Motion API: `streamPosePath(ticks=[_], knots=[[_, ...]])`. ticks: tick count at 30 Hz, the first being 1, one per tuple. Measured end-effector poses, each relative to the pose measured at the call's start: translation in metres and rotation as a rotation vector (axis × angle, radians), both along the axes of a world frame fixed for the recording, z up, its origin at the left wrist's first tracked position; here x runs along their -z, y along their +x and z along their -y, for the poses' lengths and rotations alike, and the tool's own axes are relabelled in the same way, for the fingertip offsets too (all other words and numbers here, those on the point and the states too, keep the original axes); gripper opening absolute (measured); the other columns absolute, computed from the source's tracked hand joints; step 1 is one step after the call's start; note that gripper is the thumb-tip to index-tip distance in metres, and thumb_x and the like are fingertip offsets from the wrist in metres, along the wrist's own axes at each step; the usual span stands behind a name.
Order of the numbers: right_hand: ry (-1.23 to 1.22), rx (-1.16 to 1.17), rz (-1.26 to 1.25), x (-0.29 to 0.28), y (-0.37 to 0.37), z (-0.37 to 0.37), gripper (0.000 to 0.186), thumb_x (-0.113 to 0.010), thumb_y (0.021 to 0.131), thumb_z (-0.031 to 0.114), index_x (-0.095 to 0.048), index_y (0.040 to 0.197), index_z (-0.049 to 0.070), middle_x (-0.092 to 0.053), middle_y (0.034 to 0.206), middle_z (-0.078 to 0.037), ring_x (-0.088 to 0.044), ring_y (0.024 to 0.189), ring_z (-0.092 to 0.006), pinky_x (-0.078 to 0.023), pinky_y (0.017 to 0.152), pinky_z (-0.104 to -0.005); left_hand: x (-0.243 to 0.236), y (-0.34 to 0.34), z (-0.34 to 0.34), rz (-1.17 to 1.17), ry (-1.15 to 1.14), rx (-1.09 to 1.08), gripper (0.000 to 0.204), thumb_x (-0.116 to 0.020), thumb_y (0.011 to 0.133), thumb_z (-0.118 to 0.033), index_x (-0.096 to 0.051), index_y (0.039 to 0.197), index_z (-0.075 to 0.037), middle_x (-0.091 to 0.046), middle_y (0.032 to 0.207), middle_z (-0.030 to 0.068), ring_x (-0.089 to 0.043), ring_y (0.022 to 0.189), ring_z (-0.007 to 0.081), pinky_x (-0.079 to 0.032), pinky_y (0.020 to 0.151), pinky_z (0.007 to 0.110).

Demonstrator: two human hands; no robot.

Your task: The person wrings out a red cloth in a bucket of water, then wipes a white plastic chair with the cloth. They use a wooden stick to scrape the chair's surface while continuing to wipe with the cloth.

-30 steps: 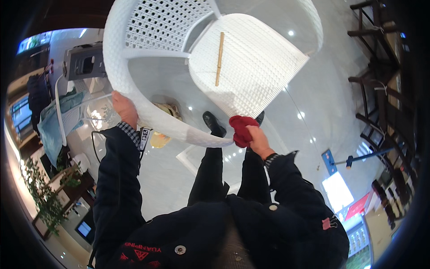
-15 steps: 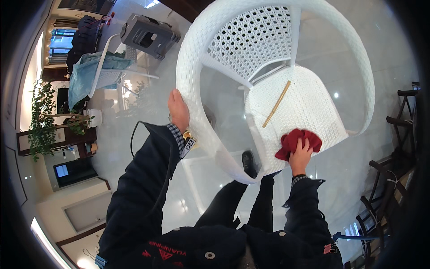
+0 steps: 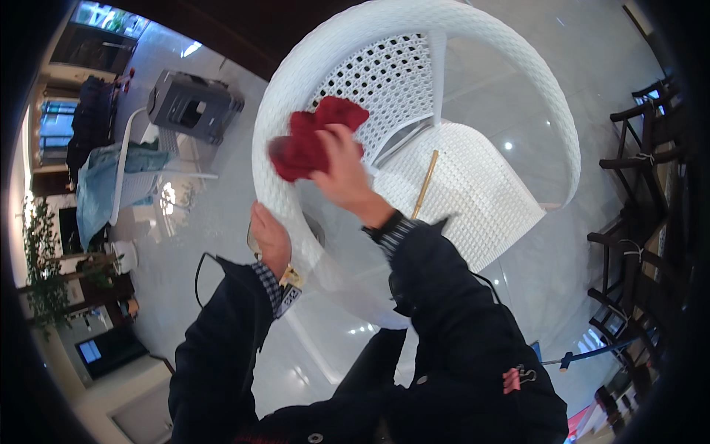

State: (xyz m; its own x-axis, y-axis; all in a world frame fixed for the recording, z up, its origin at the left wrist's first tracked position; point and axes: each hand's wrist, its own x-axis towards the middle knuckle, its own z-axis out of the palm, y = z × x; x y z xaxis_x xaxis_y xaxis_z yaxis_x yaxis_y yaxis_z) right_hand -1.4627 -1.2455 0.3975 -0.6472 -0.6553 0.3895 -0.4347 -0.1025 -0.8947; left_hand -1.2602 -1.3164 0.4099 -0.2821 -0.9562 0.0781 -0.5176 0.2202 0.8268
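A white woven plastic chair (image 3: pixel 488 66) with a curved back and armrests stands in front of me. My right hand (image 3: pixel 342 174) holds a crumpled red cloth (image 3: pixel 310 137) against the inside of the chair's left arm and backrest. My left hand (image 3: pixel 270 238) grips the outer rim of the left armrest lower down. A thin wooden stick (image 3: pixel 424 185) lies on the perforated seat. Both my arms are in dark sleeves.
The floor is glossy pale tile (image 3: pixel 214 222). A grey box-shaped device (image 3: pixel 192 103) and a second chair draped in light blue cloth (image 3: pixel 103 185) stand to the left. Dark wooden chairs (image 3: pixel 636 207) line the right edge. A black cable (image 3: pixel 200 270) trails on the floor.
My right hand has carried the red cloth from the seat's front edge up and left to the inside of the left armrest. My left hand has stayed on the rim.
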Motion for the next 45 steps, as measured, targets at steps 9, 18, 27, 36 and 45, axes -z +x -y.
streamPosePath(ticks=[9,18,27,36,45], knots=[[0.13,0.227,-0.008,0.125,0.014,0.034,0.065,-0.074,0.069,0.015,-0.048,0.127,0.0,-0.045,0.126,-0.024,-0.046,0.114,-0.0453,-0.042,0.098,-0.0518,0.004,0.002,0.001,0.039,-0.031,0.005,0.047,-0.033,0.107,-0.03,-0.051,0.129,0.007,-0.062,0.118,0.0232,-0.059,0.109,0.0328,-0.044,0.096,0.038],[0.159,0.097,0.232,0.115,-0.017,-0.02,0.048,-0.067,0.081,0.019,-0.06,0.125,0.002,-0.058,0.122,-0.022,-0.052,0.108,-0.041,-0.042,0.097,-0.0475,-0.001,0.005,-0.001,0.067,-0.026,-0.019,0.048,-0.033,0.107,-0.031,-0.05,0.131,0.008,-0.059,0.122,0.0241,-0.057,0.111,0.0344,-0.044,0.098,0.039],[-0.122,0.11,-0.731,0.026,-0.116,0.082,0.058,-0.074,0.07,0.03,-0.061,0.126,0.033,-0.043,0.149,-0.001,-0.049,0.094,-0.0299,-0.037,0.085,-0.0528,-0.012,0.003,-0.006,0.0,0.135,-0.048,0.054,-0.03,0.108,-0.037,-0.046,0.137,0.005,-0.059,0.125,0.0188,-0.056,0.114,0.0271,-0.043,0.1,0.037],[-0.081,0.282,-0.605,0.104,-0.139,0.06,0.053,-0.068,0.066,0.009,-0.062,0.118,0.022,-0.05,0.132,-0.008,-0.048,0.09,-0.0337,-0.038,0.078,-0.0492,-0.024,-0.005,-0.015,0.082,0.095,-0.068,0.055,-0.03,0.108,-0.038,-0.047,0.137,0.005,-0.059,0.126,0.0184,-0.056,0.114,0.0269,-0.043,0.1,0.036],[0.066,0.314,-0.548,0.049,-0.178,-0.01,0.065,-0.071,0.058,0.005,-0.06,0.122,0.005,-0.046,0.131,-0.02,-0.046,0.108,-0.0428,-0.038,0.09,-0.0525,-0.021,-0.008,-0.014,0.033,0.079,-0.066,0.053,-0.03,0.108,-0.036,-0.047,0.137,0.005,-0.059,0.125,0.0188,-0.056,0.114,0.0267,-0.043,0.099,0.036]])
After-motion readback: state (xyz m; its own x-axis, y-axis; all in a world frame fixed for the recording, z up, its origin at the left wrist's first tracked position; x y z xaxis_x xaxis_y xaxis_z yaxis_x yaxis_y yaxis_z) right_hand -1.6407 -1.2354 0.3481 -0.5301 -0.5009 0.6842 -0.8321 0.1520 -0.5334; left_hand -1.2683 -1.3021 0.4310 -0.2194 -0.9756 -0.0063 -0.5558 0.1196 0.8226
